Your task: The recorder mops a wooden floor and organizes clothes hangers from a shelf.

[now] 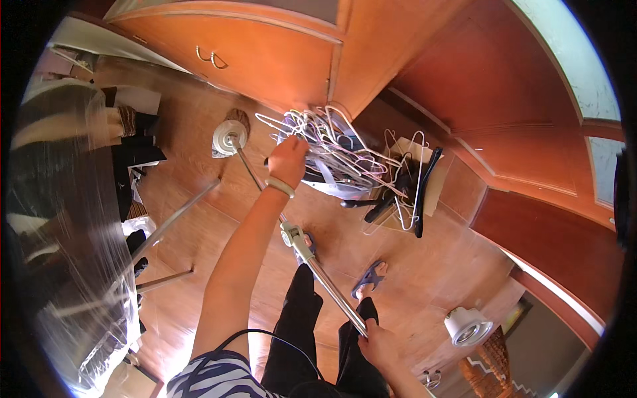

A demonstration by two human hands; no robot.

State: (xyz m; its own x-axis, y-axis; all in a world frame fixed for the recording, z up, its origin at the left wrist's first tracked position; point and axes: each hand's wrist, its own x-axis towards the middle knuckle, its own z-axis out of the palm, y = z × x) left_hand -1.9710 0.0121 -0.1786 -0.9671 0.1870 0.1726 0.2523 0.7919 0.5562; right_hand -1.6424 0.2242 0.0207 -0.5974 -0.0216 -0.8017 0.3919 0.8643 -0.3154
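My right hand [380, 346] grips the metal pole [333, 288] of a mop near its upper end. A pale plastic joint [292, 234] sits partway along the pole. At the lower end, the mop's round white head [230, 137] lies on the floor, with brown fringe [239, 117] beyond it. My left hand [288, 158], a pale bangle [280, 186] at its wrist, reaches past the pole and curls around part of a heap of clothes hangers [338, 149]; its fingertips are hidden among them. The hangers are tangled, mostly white and pinkish, over a pale container [336, 190].
An orange wooden cabinet [249, 54] stands behind the hangers. A cardboard box [433, 184] with more hangers is at their right. Clear plastic sheeting [64, 214] covers things at left, where metal legs [179, 214] extend over the wood-look floor [268, 298]. A white appliance [468, 326] stands lower right.
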